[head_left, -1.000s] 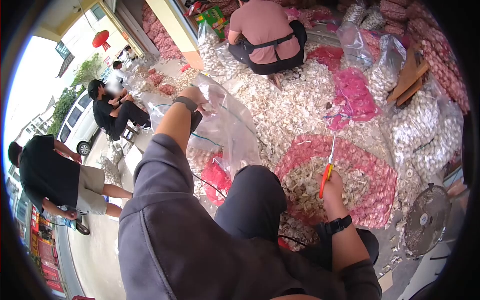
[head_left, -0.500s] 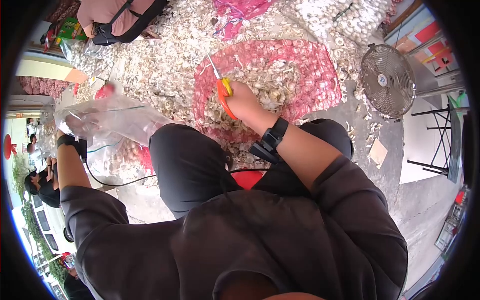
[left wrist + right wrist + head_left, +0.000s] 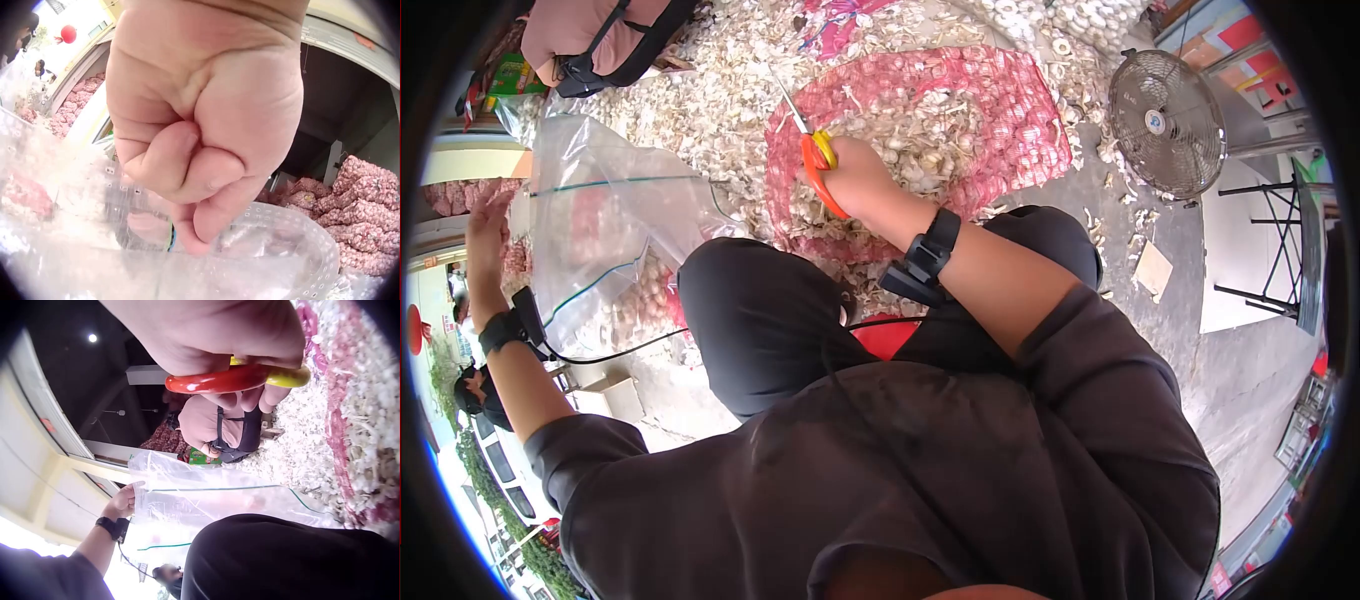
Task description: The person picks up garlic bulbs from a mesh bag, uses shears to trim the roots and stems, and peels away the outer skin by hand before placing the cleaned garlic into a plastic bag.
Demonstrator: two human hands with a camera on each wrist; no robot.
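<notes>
My right hand (image 3: 860, 180) grips a pair of scissors (image 3: 811, 155) with red and yellow handles, blades pointing away over the garlic. In the right wrist view, fingers pass through the red handle loop (image 3: 215, 381). Off to the left, my raised left hand (image 3: 488, 225) pinches the edge of a large clear plastic bag (image 3: 590, 165) with green lines. Its fingers curl at the bag's rim in the left wrist view, and the bag film (image 3: 275, 240) spreads below them. A pink mesh sack (image 3: 1025, 120), rolled open and full of garlic bulbs (image 3: 940, 150), lies before my knees.
Garlic skins and trimmings (image 3: 700, 110) cover the floor. A standing fan (image 3: 1155, 122) is at the right, near a folding black frame (image 3: 1280, 240). Another person (image 3: 590, 45) crouches at the far left. Stacked garlic sacks (image 3: 362, 206) appear in the left wrist view.
My left hand was behind or inside the bag film; now it is at the rim and the bag stands higher and spread. The head view has swung right and down. The right hand keeps the scissors.
</notes>
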